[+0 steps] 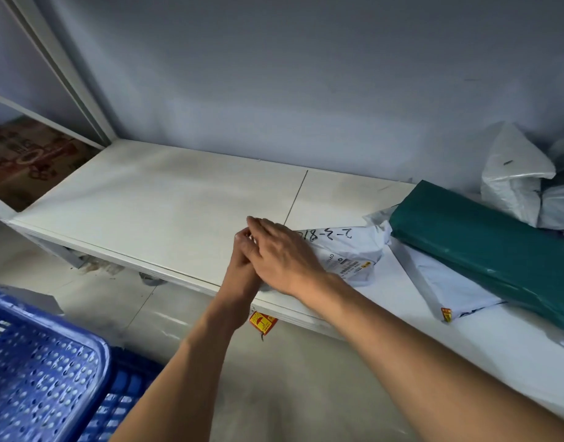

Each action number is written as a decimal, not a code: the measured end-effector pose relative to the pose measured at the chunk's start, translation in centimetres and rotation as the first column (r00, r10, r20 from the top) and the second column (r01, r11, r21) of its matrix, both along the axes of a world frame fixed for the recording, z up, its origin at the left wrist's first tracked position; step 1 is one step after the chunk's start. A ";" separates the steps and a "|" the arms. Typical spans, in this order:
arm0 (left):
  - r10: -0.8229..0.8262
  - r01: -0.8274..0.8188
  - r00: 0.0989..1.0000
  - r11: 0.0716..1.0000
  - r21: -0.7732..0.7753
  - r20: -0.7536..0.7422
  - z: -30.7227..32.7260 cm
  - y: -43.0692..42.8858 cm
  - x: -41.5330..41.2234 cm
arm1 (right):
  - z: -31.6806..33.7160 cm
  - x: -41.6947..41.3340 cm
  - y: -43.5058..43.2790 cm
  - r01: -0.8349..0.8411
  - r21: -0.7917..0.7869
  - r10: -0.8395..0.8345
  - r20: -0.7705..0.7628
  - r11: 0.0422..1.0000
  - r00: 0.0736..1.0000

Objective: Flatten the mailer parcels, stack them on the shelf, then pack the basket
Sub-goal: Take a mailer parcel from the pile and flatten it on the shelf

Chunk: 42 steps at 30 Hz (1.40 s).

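So there are five-ish parcels on the shelf (pixel 165 199), all bunched toward its right half. One white mailer (pixel 347 250) with handwritten numbers sits at the front edge, right under both hands. The right hand (pixel 283 256) lies flat on it, fingers straight and together, pressing down. The left hand (pixel 242 253) is tucked half under the right one at the mailer's left end with its fingers curled, and honestly I can't tell if it's pinching the plastic or just resting there, since the right hand covers it. Just beside that mailer on the right is a second one, a flat mailer (pixel 440 282), with one green parcel (pixel 484 244) lying on top of it at an angle. Behind the green one, against the wall, are crumpled white bags (pixel 513 173), at least two, hard to count exactly. Two red-and-yellow stickers: one (pixel 263 323) hanging off the shelf edge below the hands, one (pixel 445 314) on the flat mailer's corner. One blue basket (pixel 44 371) sits on the floor bottom left, with more blue lattice below it that might be a second one.
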<state>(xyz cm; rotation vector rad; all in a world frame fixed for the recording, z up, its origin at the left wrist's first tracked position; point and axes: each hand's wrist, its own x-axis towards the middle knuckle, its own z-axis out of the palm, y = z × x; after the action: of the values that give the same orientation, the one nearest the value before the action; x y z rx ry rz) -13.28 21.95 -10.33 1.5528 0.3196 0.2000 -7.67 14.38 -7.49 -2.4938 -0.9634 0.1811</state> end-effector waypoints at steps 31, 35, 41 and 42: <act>0.128 -0.253 0.832 0.953 -0.164 -0.539 0.4 1.5 2.3 | -1.7 5.6 -11.9 0.808 0.030 -0.504 -0.768 0.588 0.395; 0.096 -0.150 0.731 0.988 -0.022 -0.676 1.4 1.2 1.2 | -2.3 5.5 -12.7 0.776 -0.064 -0.483 -0.813 0.628 0.324; -0.008 -0.161 0.783 0.963 -0.214 -0.623 1.5 1.3 -0.5 | -1.5 4.4 -14.7 0.676 -0.163 -0.414 -0.882 0.718 0.226; -0.020 -0.159 0.802 0.956 -0.246 -0.597 1.6 1.2 -0.8 | -1.4 4.1 -15.0 0.673 -0.139 -0.372 -0.903 0.726 0.215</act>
<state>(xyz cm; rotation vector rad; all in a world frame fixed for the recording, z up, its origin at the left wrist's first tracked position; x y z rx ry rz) -14.04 23.15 -8.75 1.2807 0.8690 -0.2853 -3.59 -0.61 -8.89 -1.7954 0.3654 0.9588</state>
